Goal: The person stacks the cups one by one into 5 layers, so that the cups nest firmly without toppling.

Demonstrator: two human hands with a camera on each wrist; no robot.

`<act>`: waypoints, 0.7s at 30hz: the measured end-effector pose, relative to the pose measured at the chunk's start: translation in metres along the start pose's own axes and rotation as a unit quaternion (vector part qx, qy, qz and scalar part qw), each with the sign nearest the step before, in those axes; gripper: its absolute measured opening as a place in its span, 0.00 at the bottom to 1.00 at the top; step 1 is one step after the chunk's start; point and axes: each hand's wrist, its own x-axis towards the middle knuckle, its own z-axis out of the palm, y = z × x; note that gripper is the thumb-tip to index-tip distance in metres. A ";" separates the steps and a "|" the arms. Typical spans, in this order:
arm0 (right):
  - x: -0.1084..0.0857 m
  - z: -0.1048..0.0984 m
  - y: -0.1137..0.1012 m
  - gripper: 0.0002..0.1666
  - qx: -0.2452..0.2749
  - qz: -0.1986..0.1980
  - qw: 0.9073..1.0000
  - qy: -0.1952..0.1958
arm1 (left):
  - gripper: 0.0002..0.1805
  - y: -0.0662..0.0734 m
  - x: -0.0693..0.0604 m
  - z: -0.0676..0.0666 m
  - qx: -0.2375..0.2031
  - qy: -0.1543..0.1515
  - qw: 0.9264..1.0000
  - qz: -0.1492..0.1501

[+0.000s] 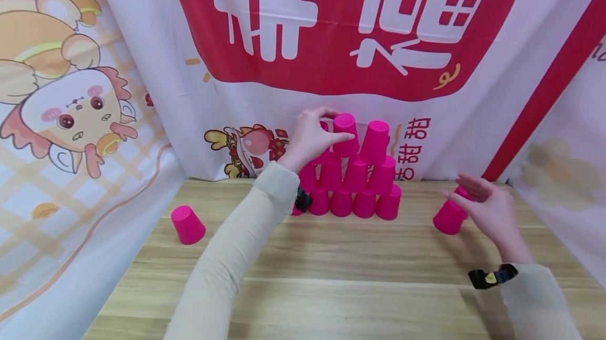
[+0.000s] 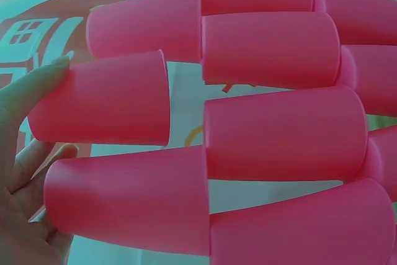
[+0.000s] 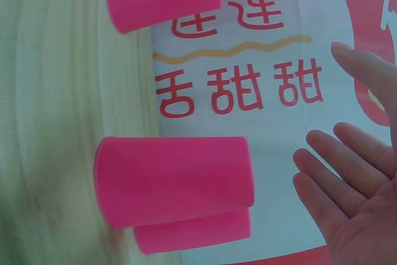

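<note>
My left hand point(image 1: 313, 137) pinches a pink cup point(image 1: 346, 137) between thumb and fingers at the top of a stack of upside-down pink cups. In the left wrist view the pinched cup point(image 2: 102, 100) hangs a little apart from the row beneath, between two top-row cups, one being the near cup point(image 2: 127, 203). Lower rows of cups point(image 1: 341, 203) stand on the table, partly hidden by my left arm. My right hand point(image 1: 494, 213) is held with fingers extended beside a pink cup point(image 1: 448, 219). A gap shows between hand and cup in the right wrist view; another cup point(image 3: 195, 231) is behind it.
A lone upside-down pink cup point(image 1: 188, 225) stands on the left of the wooden table point(image 1: 331, 303). Behind the stack hangs a printed cloth point(image 1: 379, 82) with red and white characters. Patterned cloth walls point(image 1: 137, 213) close off both sides.
</note>
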 end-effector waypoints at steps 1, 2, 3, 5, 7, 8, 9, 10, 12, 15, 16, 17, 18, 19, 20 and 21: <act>-0.001 0.000 0.001 0.47 -0.003 0.003 1.000 -0.003 | 0.32 0.000 0.000 0.001 0.005 -0.002 1.000 0.003; -0.001 0.000 0.002 0.47 -0.006 0.005 1.000 -0.004 | 0.32 -0.001 0.001 0.002 0.012 -0.004 1.000 0.004; -0.002 0.000 0.003 0.48 -0.010 0.009 1.000 -0.006 | 0.31 -0.001 0.001 0.003 0.020 -0.005 1.000 0.007; -0.003 0.001 0.004 0.49 -0.015 0.014 1.000 -0.011 | 0.31 0.000 0.001 0.005 0.033 -0.008 0.999 0.011; -0.004 0.000 0.005 0.50 -0.019 0.021 0.999 -0.018 | 0.31 0.000 0.001 0.006 0.046 -0.008 0.999 0.012; -0.004 0.000 0.006 0.50 -0.020 0.021 0.999 -0.018 | 0.31 0.001 0.001 0.007 0.052 -0.009 0.999 0.012; -0.004 0.000 0.006 0.50 -0.022 0.022 0.999 -0.020 | 0.31 0.001 0.002 0.007 0.056 -0.009 0.998 0.012; -0.005 0.000 0.007 0.49 -0.021 0.021 0.999 -0.023 | 0.31 0.001 0.002 0.008 0.062 -0.010 0.998 0.011; -0.006 0.000 0.010 0.48 -0.024 0.020 0.999 -0.028 | 0.32 0.001 0.003 0.009 0.078 -0.011 0.997 0.009; -0.007 0.001 0.014 0.48 -0.029 0.023 0.999 -0.039 | 0.33 0.000 0.003 0.009 0.110 -0.011 0.994 0.001; -0.007 0.001 0.015 0.48 -0.031 0.025 0.998 -0.043 | 0.33 -0.001 0.002 0.010 0.120 -0.010 0.993 -0.002; -0.007 0.001 0.016 0.49 -0.032 0.029 0.998 -0.046 | 0.33 -0.001 0.002 0.010 0.130 -0.007 0.992 -0.003; -0.007 0.001 0.017 0.49 -0.031 0.032 0.998 -0.047 | 0.33 -0.002 0.002 0.010 0.137 -0.005 0.991 -0.005; -0.007 0.001 0.019 0.49 -0.029 0.034 0.998 -0.048 | 0.34 -0.002 0.002 0.010 0.143 -0.003 0.990 -0.005; -0.007 0.001 0.020 0.50 -0.029 0.036 0.998 -0.047 | 0.34 -0.002 0.002 0.010 0.146 -0.002 0.989 -0.004; -0.007 0.000 0.021 0.50 -0.026 0.038 0.998 -0.046 | 0.34 -0.003 0.002 0.010 0.150 -0.001 0.989 -0.002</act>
